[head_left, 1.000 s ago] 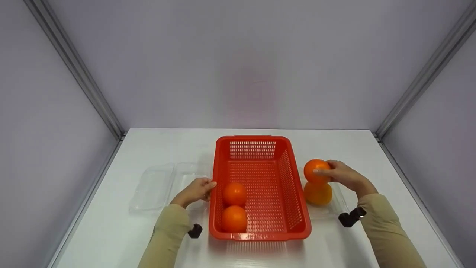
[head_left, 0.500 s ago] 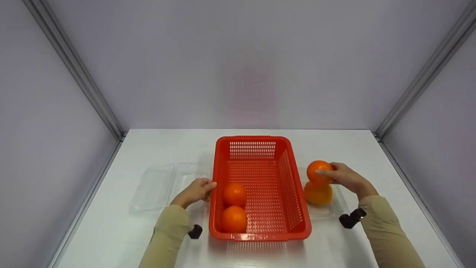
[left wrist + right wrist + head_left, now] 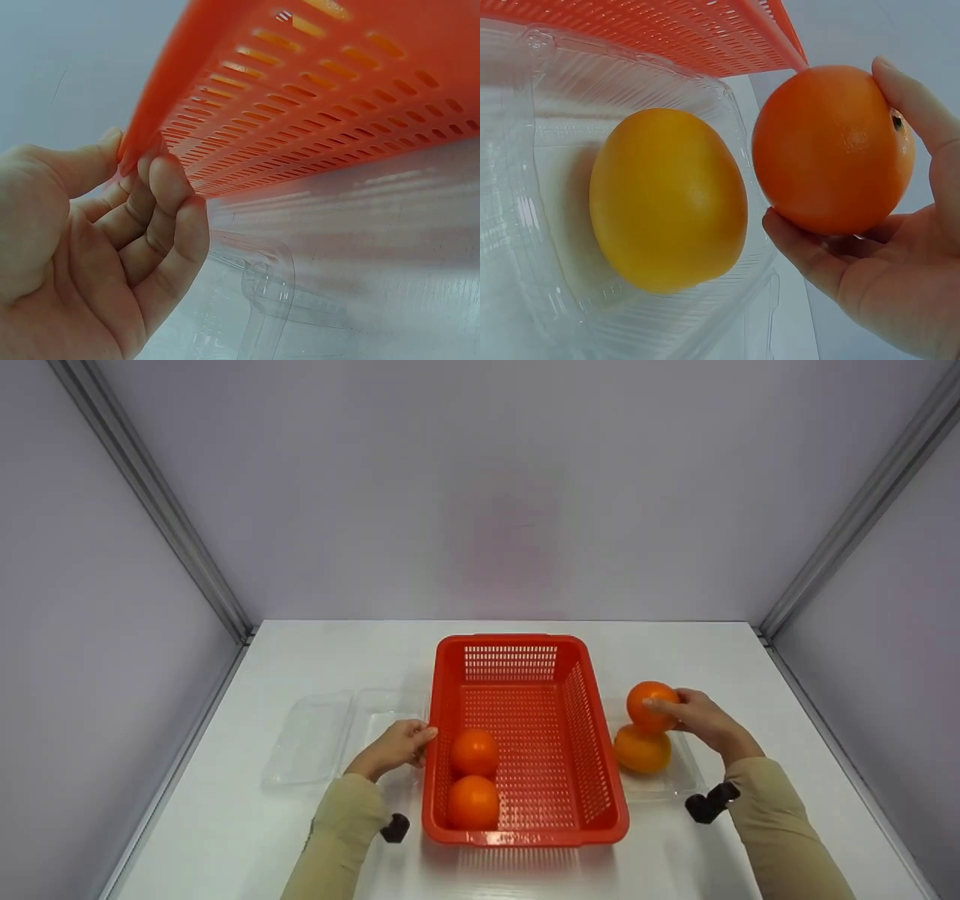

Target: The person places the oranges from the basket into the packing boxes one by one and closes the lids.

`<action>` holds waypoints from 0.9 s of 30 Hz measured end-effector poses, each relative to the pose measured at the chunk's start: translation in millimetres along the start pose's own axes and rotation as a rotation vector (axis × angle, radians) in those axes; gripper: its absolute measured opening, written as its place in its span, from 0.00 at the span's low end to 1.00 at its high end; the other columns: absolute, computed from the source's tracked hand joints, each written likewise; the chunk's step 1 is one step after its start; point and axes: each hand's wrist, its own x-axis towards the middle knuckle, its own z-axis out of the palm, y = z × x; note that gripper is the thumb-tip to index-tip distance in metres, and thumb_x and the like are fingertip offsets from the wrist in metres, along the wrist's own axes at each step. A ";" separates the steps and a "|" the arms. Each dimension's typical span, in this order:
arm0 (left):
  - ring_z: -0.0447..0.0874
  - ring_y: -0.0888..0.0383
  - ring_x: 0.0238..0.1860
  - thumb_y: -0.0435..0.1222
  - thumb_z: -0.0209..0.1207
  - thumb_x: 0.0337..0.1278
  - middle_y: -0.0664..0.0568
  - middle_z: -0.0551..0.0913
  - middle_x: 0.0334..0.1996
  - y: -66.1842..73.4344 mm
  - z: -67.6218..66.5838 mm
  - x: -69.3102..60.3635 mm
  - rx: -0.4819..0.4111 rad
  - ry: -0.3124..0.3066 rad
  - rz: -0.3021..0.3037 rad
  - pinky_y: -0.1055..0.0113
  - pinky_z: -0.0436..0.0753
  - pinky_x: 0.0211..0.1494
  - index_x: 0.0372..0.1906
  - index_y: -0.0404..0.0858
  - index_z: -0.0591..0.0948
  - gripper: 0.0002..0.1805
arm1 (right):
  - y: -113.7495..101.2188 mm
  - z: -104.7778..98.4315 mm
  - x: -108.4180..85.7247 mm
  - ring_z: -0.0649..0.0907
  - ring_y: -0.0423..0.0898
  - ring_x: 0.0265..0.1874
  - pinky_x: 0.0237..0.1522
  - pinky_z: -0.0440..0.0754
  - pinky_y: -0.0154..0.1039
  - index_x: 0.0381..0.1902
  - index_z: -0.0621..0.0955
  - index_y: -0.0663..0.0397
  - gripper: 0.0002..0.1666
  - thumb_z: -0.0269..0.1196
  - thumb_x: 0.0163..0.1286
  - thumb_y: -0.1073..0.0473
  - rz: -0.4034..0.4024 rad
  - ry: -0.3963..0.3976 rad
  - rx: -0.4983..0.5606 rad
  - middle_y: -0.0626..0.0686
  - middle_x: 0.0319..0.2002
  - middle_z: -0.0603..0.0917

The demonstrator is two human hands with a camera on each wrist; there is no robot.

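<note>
My left hand (image 3: 396, 744) pinches the left rim of the red basket (image 3: 525, 837), thumb on top and fingers curled below, as the left wrist view shows. Two oranges (image 3: 474, 751) (image 3: 472, 802) lie in the basket's near left corner. To the right of the basket, my right hand (image 3: 709, 720) grips another orange (image 3: 649, 706) between thumb and fingers. In the right wrist view this orange (image 3: 832, 150) is held beside a yellow-orange fruit (image 3: 667, 201), which sits in a clear plastic container (image 3: 555, 255).
Left of the basket, a clear plastic container with its lid open (image 3: 309, 739) lies on the white table (image 3: 337, 652). Pale walls (image 3: 495, 495) stand behind and at both sides. A dark wrist device (image 3: 711, 802) is on the right sleeve, another (image 3: 394, 828) on the left.
The right hand has shifted slightly to the right with its orange, away from the basket. The left hand, the basket and the oranges in it have stayed in place.
</note>
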 end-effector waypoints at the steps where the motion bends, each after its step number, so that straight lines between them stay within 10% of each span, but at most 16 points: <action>1: 0.73 0.65 0.23 0.37 0.46 0.73 0.58 0.73 0.19 -0.3 0.0 0.1 0.001 0.000 0.003 0.74 0.79 0.31 0.40 0.28 0.74 0.14 | 0.3 0.6 0.6 0.78 0.45 0.49 0.63 0.77 0.47 0.66 0.62 0.72 0.46 0.56 0.69 0.38 0.010 0.009 0.002 0.60 0.55 0.76; 27: 0.73 0.66 0.22 0.38 0.46 0.73 0.58 0.73 0.20 -1.4 -0.3 -0.3 0.010 0.015 0.000 0.75 0.79 0.31 0.43 0.28 0.75 0.15 | 10.9 10.1 8.9 0.71 0.60 0.65 0.72 0.67 0.53 0.71 0.53 0.73 0.59 0.54 0.65 0.29 0.115 0.095 0.121 0.69 0.68 0.65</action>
